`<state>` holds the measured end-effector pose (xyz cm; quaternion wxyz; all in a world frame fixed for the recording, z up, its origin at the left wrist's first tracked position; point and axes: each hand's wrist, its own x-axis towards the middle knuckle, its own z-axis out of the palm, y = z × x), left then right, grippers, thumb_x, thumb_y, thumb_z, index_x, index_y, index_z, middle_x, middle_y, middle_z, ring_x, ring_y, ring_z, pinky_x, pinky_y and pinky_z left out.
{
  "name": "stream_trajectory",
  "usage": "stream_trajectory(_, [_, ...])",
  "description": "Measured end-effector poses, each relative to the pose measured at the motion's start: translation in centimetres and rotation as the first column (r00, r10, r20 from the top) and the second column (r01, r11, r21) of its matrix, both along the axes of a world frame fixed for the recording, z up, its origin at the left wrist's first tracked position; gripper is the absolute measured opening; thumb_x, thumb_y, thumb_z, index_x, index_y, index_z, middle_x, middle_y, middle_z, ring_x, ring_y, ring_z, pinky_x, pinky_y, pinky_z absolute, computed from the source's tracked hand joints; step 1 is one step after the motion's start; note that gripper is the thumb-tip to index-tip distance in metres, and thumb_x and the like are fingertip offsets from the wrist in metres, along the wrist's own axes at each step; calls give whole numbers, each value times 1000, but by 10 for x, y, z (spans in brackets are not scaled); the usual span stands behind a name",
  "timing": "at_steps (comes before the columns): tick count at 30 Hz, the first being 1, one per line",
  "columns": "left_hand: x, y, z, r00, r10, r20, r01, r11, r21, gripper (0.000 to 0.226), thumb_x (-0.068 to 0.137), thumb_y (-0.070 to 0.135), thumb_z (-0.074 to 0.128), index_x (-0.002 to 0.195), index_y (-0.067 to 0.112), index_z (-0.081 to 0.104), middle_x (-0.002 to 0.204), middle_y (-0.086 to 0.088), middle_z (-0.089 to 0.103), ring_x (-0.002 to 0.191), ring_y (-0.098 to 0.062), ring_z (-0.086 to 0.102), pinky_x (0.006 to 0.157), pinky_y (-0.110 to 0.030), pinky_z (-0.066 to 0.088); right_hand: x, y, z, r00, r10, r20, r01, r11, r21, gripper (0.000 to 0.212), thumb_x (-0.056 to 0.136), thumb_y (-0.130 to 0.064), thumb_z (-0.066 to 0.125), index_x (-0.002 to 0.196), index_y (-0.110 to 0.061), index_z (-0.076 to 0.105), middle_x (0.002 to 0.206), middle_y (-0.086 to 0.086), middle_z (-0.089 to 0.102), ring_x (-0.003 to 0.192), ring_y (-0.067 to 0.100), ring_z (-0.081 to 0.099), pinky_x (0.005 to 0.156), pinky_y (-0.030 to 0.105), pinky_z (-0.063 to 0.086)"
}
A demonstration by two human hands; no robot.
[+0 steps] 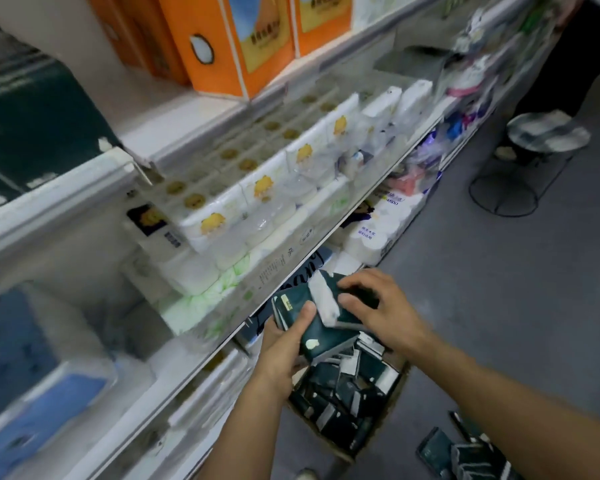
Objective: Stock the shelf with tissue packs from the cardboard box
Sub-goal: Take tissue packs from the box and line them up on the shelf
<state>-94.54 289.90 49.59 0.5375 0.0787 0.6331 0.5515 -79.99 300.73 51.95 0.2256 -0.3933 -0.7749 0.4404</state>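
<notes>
Frame is motion-blurred, I'm working from what's readable. Far left I'm seeing dark green bulk packs (32,126) on the upper shelf and blue-white packs (25,375) lower down; orange boxes (229,43) are standing on the top shelf. Mid shelf (326,233) is carrying white roll packs with a yellow cartoon print (257,188), stacked tight. Moving right, my left hand (284,344) is curling around a dark green tissue pack (321,332), thumb pressing on its top face, holding it just above the cardboard box (388,414) on the floor. My right hand (374,306) is gripping a second green tissue pack (326,292) from above, fingers bent over its white end, touching the first pack. Box is sitting below the hands, against the shelf base, looking still well filled with loose dark packs in a jumble. A few more packs (465,455) are lying on the grey floor at lower right. A wire-legged stool (534,147) is standing far right. I'm judging these packs light, soft, squashy, film wrap slippery, so I'm recommending gripping across the broad faces, not the ends, and stacking several per trip.
</notes>
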Motion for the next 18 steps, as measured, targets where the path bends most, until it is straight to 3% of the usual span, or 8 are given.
stream_trajectory(2, [-1, -12, 17, 1000, 21, -9, -21, 999, 41, 63, 63, 48, 80, 119, 22, 66, 102, -7, 78, 89, -29, 75, 69, -37, 59, -5, -4, 19, 999, -15, 48, 17, 999, -49, 45, 78, -44, 76, 118, -36, 56, 117, -17, 47, 118, 8, 41, 106, 40, 39])
stream_trajectory(5, [-4, -32, 40, 999, 46, -7, -45, 995, 89, 75, 60, 43, 84, 128, 20, 60, 109, -9, 77, 95, -31, 75, 79, -45, 60, -8, -13, 50, 999, 21, 44, -13, 983, -182, 99, 64, -51, 86, 144, -31, 31, 134, -16, 27, 133, 13, 31, 113, 40, 35])
stream_trajectory(8, [-8, -49, 61, 994, 108, -15, -106, 990, 89, 93, 52, 45, 95, 132, 19, 55, 112, -9, 76, 96, -30, 75, 73, -39, 60, -14, -22, 70, 998, 63, -1, -61, 959, -278, 119, 54, -52, 91, 149, -34, 22, 142, -15, 26, 132, 12, 38, 110, 39, 41])
stream_trajectory(11, [-16, -66, 79, 988, 150, -36, -147, 986, 80, 106, 40, 52, 99, 132, 19, 57, 111, -8, 76, 97, -30, 75, 74, -38, 59, -21, -29, 86, 994, 101, -43, -110, 943, -313, 105, 47, -57, 90, 137, -36, 40, 138, -1, 47, 119, 15, 56, 100, 39, 51])
stream_trajectory(15, [-27, -95, 103, 975, 220, -43, -215, 971, 102, 90, 45, 47, 94, 124, 20, 59, 103, -5, 78, 88, -25, 76, 76, -37, 58, -31, -36, 116, 992, 103, -72, -123, 927, -355, 53, 72, -31, 85, 118, -29, 59, 119, 6, 64, 99, 20, 67, 91, 40, 56])
stream_trajectory(18, [-32, -114, 116, 967, 247, -68, -238, 964, 119, 100, 40, 51, 97, 127, 21, 56, 106, -5, 77, 95, -27, 75, 92, -48, 58, -39, -43, 141, 974, 225, 37, -202, 924, -325, 63, 57, -43, 91, 112, -26, 64, 113, 1, 68, 94, 19, 70, 89, 40, 57])
